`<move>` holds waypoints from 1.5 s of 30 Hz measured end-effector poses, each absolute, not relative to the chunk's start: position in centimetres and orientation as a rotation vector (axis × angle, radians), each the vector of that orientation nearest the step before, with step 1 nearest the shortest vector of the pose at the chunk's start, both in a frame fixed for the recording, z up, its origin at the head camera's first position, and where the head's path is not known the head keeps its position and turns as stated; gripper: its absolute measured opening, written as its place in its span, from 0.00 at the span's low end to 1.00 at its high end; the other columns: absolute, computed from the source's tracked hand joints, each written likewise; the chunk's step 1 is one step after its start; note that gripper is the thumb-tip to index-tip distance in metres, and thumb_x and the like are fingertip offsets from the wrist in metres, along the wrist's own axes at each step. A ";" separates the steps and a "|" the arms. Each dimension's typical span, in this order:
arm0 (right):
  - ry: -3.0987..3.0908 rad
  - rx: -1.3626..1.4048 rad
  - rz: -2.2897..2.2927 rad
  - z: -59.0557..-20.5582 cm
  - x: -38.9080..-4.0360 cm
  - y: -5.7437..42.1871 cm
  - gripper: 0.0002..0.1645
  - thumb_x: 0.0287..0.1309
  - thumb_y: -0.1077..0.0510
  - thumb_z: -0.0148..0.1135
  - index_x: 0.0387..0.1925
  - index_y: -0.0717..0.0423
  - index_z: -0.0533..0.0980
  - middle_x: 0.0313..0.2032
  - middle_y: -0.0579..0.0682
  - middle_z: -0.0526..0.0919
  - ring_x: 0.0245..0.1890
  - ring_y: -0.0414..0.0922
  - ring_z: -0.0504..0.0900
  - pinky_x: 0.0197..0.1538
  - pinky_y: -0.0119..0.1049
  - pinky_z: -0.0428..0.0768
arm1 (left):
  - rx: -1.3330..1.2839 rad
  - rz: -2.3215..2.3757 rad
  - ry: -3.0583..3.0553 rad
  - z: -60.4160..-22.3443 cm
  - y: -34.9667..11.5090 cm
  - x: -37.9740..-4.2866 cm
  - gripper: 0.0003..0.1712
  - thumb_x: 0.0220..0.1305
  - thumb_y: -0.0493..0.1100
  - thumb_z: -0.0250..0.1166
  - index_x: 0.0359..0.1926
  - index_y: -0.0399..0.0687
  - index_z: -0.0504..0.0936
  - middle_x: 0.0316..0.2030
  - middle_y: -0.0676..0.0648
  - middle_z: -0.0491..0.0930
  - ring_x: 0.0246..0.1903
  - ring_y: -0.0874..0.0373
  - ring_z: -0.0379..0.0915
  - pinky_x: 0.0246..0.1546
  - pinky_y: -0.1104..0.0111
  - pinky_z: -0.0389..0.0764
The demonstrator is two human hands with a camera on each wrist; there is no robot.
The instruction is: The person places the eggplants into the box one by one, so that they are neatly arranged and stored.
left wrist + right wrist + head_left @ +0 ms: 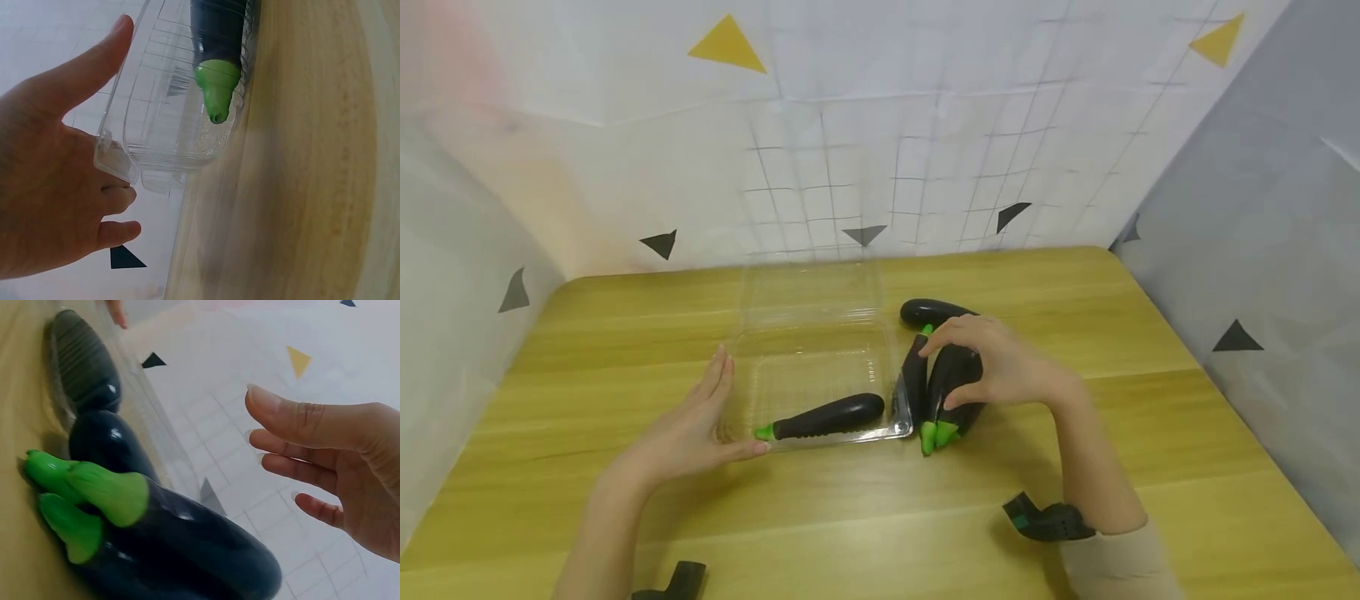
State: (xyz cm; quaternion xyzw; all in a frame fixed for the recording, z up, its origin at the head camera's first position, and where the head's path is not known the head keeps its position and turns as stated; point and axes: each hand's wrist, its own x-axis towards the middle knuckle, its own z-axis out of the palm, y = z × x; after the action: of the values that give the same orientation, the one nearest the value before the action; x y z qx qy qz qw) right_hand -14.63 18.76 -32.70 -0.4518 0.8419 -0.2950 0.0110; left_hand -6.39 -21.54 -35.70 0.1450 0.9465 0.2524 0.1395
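A clear plastic clamshell box [820, 367] lies opened on the table, its lid [811, 292] folded back toward the wall. Inside, along the front side, is one dark purple eggplant [835, 417] with a green stem end [219, 87]. My left hand [688, 437] is at the box's left end, thumb along the front rim and fingers stretched beside the wall. Just right of the box lie several more eggplants [953, 375], some overlapping. Over them hovers my right hand [1000, 362], thumb and fingers apart and bent, holding nothing; the right wrist view shows it apart from the eggplants [212, 544].
One eggplant [932, 312] lies crosswise at the back of the group. The wooden table [820, 533] ends against a white sheet wall [865, 150] marked with triangles and grid lines. Another sheet wall [1285, 292] stands at the right.
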 end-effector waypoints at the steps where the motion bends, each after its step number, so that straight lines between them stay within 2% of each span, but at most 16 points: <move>1: 2.620 -1.408 -0.929 -32.6 -14.7 19.0 0.36 0.35 0.54 0.82 0.50 0.48 0.78 0.48 0.39 0.80 0.53 0.42 0.74 0.56 0.47 0.67 | 0.417 0.733 2.735 -35.7 -21.6 -6.3 0.72 0.51 0.74 0.62 0.74 0.36 0.30 0.73 0.44 0.18 0.70 0.32 0.35 0.63 0.38 0.53; 6: 2.549 -1.474 -1.026 -32.1 -15.2 19.7 0.35 0.35 0.58 0.82 0.50 0.51 0.78 0.48 0.42 0.81 0.52 0.42 0.76 0.56 0.43 0.73 | 0.411 0.759 2.731 -35.8 -21.8 -6.1 0.72 0.51 0.74 0.62 0.73 0.36 0.29 0.73 0.43 0.18 0.70 0.32 0.34 0.63 0.38 0.52; 11: 2.506 -1.481 -1.122 -32.1 -15.7 20.6 0.35 0.34 0.62 0.82 0.49 0.48 0.78 0.48 0.41 0.81 0.50 0.40 0.77 0.54 0.43 0.75 | 0.391 0.784 2.724 -35.8 -22.1 -5.9 0.73 0.51 0.74 0.63 0.73 0.37 0.28 0.72 0.46 0.16 0.71 0.33 0.33 0.63 0.38 0.50; 16: 2.512 -1.411 -1.178 -32.0 -15.7 21.5 0.34 0.33 0.67 0.81 0.48 0.50 0.78 0.47 0.43 0.81 0.50 0.41 0.78 0.55 0.39 0.74 | 0.386 0.791 2.716 -35.7 -22.1 -5.8 0.73 0.51 0.74 0.63 0.74 0.38 0.28 0.73 0.46 0.17 0.71 0.34 0.32 0.63 0.38 0.51; 22: 2.483 -1.374 -1.215 -30.9 -15.2 21.3 0.32 0.34 0.71 0.79 0.46 0.58 0.78 0.45 0.50 0.82 0.49 0.48 0.78 0.55 0.42 0.73 | 0.392 0.792 2.716 -35.8 -22.1 -5.8 0.73 0.51 0.73 0.63 0.74 0.38 0.28 0.73 0.45 0.18 0.71 0.35 0.31 0.63 0.38 0.51; 26: 2.463 -1.360 -1.211 -32.6 -16.6 22.1 0.32 0.35 0.69 0.80 0.47 0.57 0.78 0.46 0.51 0.82 0.50 0.45 0.77 0.57 0.41 0.73 | 0.394 0.793 2.717 -35.9 -22.1 -5.9 0.72 0.51 0.73 0.64 0.74 0.37 0.28 0.73 0.45 0.17 0.71 0.35 0.31 0.63 0.38 0.51; 30: 2.502 -1.343 -1.121 -34.6 -17.9 23.0 0.32 0.37 0.65 0.80 0.50 0.54 0.78 0.50 0.48 0.80 0.54 0.45 0.73 0.59 0.46 0.68 | 0.391 0.782 2.719 -36.0 -22.1 -5.9 0.72 0.51 0.73 0.64 0.74 0.37 0.28 0.73 0.45 0.17 0.71 0.34 0.32 0.63 0.38 0.51; 33: 2.560 -1.300 -1.020 -35.5 -18.3 23.3 0.34 0.38 0.67 0.78 0.52 0.51 0.78 0.54 0.45 0.77 0.58 0.48 0.69 0.61 0.53 0.62 | 0.391 0.771 2.724 -36.0 -22.0 -5.9 0.72 0.51 0.74 0.63 0.74 0.38 0.28 0.73 0.47 0.16 0.71 0.35 0.32 0.63 0.38 0.51; 38: 2.617 -1.292 -0.920 -36.0 -18.2 23.5 0.40 0.32 0.75 0.75 0.53 0.53 0.77 0.57 0.52 0.75 0.60 0.54 0.66 0.61 0.61 0.59 | 0.411 0.779 2.727 -36.2 -21.8 -6.2 0.72 0.51 0.73 0.63 0.74 0.40 0.26 0.72 0.49 0.15 0.71 0.35 0.31 0.64 0.39 0.52; 41: 2.640 -1.296 -0.889 -36.1 -18.1 23.4 0.40 0.30 0.76 0.75 0.52 0.55 0.77 0.56 0.53 0.76 0.60 0.55 0.66 0.61 0.61 0.59 | 0.419 0.792 2.719 -36.3 -21.6 -6.4 0.73 0.52 0.72 0.64 0.73 0.42 0.24 0.71 0.49 0.13 0.72 0.36 0.29 0.64 0.39 0.50; 45: 2.657 -1.240 -0.874 -36.3 -18.0 23.5 0.39 0.30 0.75 0.77 0.50 0.52 0.77 0.54 0.51 0.76 0.59 0.54 0.66 0.63 0.58 0.60 | 0.425 0.814 2.704 -36.3 -21.6 -6.5 0.73 0.52 0.71 0.65 0.72 0.45 0.21 0.71 0.49 0.12 0.72 0.38 0.24 0.65 0.38 0.47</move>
State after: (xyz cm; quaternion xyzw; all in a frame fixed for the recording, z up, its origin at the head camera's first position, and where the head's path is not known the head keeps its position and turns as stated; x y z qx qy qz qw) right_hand -18.04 23.54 -36.35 -0.4050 0.8676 -0.2855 0.0412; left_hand -6.54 -21.55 -36.31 0.1474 0.9372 0.2820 0.1426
